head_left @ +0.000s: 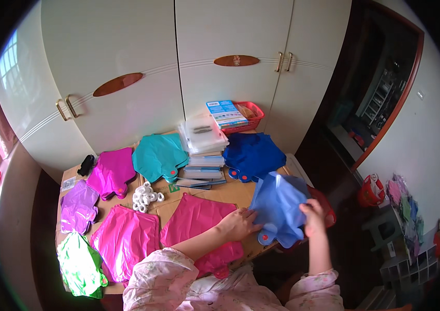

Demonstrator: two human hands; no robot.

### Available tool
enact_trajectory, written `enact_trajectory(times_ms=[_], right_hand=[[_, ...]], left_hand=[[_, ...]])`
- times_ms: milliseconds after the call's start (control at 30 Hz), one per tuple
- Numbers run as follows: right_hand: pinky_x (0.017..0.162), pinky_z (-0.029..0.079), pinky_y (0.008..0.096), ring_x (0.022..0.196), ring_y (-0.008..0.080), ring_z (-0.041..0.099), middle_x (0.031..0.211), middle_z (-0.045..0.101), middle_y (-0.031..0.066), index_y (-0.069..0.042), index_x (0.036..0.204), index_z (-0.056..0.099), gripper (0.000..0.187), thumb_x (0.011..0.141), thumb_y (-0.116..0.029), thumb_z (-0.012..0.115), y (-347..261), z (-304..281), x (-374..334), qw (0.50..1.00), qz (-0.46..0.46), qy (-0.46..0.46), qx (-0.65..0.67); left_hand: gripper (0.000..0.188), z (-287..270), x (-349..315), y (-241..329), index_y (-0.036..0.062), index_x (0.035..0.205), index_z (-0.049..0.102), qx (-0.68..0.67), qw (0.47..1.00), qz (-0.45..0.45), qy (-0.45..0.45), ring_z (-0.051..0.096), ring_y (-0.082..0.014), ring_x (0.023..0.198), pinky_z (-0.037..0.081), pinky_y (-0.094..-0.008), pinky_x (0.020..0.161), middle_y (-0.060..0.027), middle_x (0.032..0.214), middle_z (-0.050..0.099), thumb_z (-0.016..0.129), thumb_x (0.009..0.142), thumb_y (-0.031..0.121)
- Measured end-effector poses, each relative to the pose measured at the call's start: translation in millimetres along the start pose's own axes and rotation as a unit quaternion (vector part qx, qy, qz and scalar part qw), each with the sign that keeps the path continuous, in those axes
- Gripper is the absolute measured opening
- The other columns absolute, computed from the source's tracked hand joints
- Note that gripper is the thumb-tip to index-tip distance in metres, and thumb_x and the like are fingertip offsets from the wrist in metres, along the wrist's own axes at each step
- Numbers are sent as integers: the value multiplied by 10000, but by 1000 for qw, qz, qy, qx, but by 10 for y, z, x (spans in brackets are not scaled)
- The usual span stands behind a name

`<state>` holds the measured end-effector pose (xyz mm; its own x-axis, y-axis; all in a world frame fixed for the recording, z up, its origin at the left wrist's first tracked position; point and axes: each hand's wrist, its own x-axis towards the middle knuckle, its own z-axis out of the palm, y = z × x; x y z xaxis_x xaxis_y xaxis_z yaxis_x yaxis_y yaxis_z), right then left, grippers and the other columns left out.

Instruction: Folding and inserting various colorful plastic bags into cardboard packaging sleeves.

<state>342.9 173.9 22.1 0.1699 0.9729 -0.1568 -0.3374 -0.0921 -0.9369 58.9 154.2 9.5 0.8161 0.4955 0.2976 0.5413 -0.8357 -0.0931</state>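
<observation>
A light-blue flat plastic piece with a rounded tab and a red dot is lifted, partly creased, at the table's right edge. My right hand is closed on its right edge. At its lower left edge my left hand has its fingers closed on the piece, though the fingertips are partly hidden. Beneath my left forearm lies a hot-pink piece of similar shiny plastic. Just behind the light-blue piece is a dark-blue stack with red-dotted tabs.
Magenta, teal, purple, green and another pink piece lie around the cardboard-covered table. White rings sit mid-table. Behind are stacked cards, clear bags and a red basket, before cupboards.
</observation>
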Motion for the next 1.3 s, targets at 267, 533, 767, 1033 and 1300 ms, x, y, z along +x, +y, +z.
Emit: enact_trajectory(times_ms=[267,533,767,1033,1300], right_hand=[[778,445,270,792,121,545,862,570,11,-60,918,581,83,839,-43,600,-1310,-1476,856,941,-248,123,-196],[792,494,369,867,308,634,911,652,141,-70,905,673,170,819,8,549,-1804,460,1065,648,-559,91,-508],[773,512,424,844,310,641,909,650,121,-82,820,708,165,789,-75,546,-134,1514,1565,603,-416,-132,-668],[693,540,408,865,283,633,876,631,129,-34,688,657,159,780,-106,547,549,2109,1231,574,-442,-195,-661],[602,534,406,685,283,667,713,668,108,-58,692,687,180,797,-171,596,576,2124,1378,633,-410,-169,-634]], left_hand=[[436,47,84,56,322,1314,522,-14,999,-4,-35,564,-325,1131,409,-418,1000,-219,1227,554,455,900,203],[450,35,9,71,250,1314,519,-7,999,-31,-33,575,-300,1119,450,-388,933,-202,1218,552,497,868,191],[341,-263,39,-57,145,1155,608,-84,996,-23,4,566,-228,1133,456,-383,916,-98,1192,587,572,820,192],[239,-582,-321,-642,123,1004,666,-55,994,-64,76,599,-217,1060,471,-375,875,-51,1079,646,633,775,183],[164,-541,-194,-1192,123,926,673,-49,978,-174,101,617,-198,974,457,-361,839,-28,969,670,623,774,152]])
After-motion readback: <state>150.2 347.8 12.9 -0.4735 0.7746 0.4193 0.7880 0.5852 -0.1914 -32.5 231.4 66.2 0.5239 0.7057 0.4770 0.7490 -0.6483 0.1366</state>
